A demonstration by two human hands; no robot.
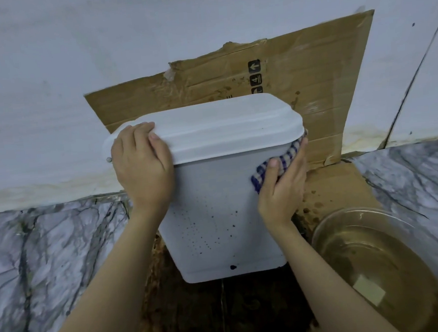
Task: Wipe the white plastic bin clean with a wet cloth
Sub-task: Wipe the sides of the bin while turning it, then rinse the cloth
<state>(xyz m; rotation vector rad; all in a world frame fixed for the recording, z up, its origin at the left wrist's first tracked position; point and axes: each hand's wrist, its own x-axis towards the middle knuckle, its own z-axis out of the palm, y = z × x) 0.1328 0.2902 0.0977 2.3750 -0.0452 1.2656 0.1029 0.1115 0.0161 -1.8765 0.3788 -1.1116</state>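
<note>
The white plastic bin (215, 205) is stood upright between the two hands, on a stained sheet of cardboard (339, 182). Its lid (209, 124) is seated on top. The left hand (142, 166) is laid over the lid's near left corner, with the fingers curled over the top edge and the thumb pressed against the front of the rim, so that the lid is gripped. The right hand (285, 184) is set against the bin's upper right side, just under the lid's overhang. A blue-and-white checked cloth (280, 161) is held there between the hand and the bin wall, with the fingers stretched up along the side and the thumb closed down over the cloth's near fold. Fine dark specks (205, 235) are scattered over the front wall below and between the hands, and a larger dark blot (232, 267) is seen near the base. A clear bowl (323, 236) of brownish water is placed just beside the right forearm, on its outer side. Beyond the hands, a second cardboard panel (310, 80) is leaned against the pale wall (99, 57). Marbled flooring (61, 243) is spread outward of each arm.
</note>
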